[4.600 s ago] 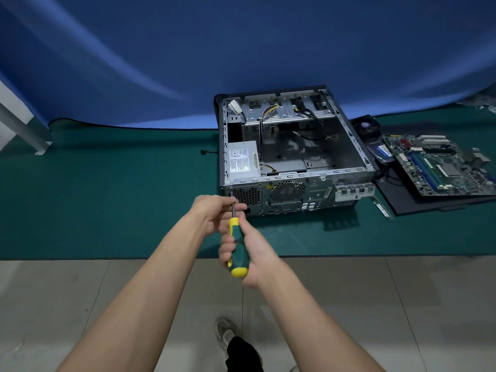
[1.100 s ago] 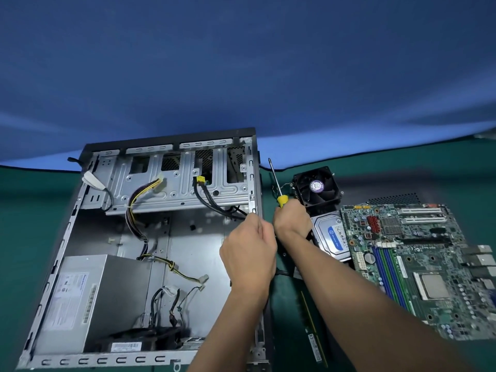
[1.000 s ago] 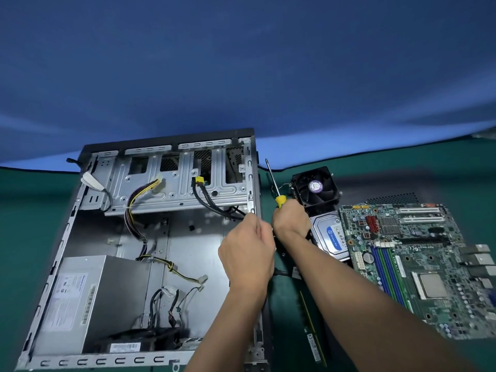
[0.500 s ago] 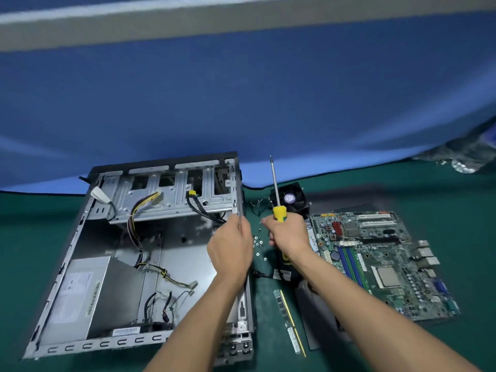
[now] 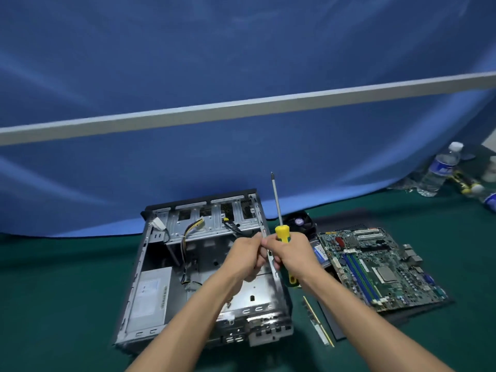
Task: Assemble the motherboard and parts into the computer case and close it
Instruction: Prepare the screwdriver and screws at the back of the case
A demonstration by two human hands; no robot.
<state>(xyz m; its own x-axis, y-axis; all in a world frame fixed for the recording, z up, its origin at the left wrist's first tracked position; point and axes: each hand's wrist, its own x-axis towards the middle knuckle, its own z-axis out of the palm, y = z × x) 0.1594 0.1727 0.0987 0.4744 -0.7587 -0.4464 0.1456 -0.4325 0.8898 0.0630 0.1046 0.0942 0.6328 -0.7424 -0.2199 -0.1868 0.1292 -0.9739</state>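
Observation:
The open metal computer case (image 5: 134, 277) lies on its side on the green mat, with a grey power supply (image 5: 150, 294) and loose cables inside. To its right, the green motherboard (image 5: 375, 267) rests on a black panel (image 5: 335, 323). My right hand (image 5: 292, 253) grips a yellow-and-green screwdriver (image 5: 281, 233), its shaft pointing straight up. My left hand (image 5: 247, 253) hovers over the case's right wall with curled fingers whose tips meet my right hand. Whether they pinch anything is hidden.
A black cooler fan (image 5: 300, 221) and a hard drive (image 5: 319, 252) lie between the case and the motherboard. A memory stick (image 5: 319, 326) lies on the mat in front. A water bottle (image 5: 440, 173) stands far right. A blue curtain hangs behind.
My view has tilted up and pulled back. Both hands have lifted off the mat, the screwdriver now stands more upright, and my left hand has closed in on my right hand.

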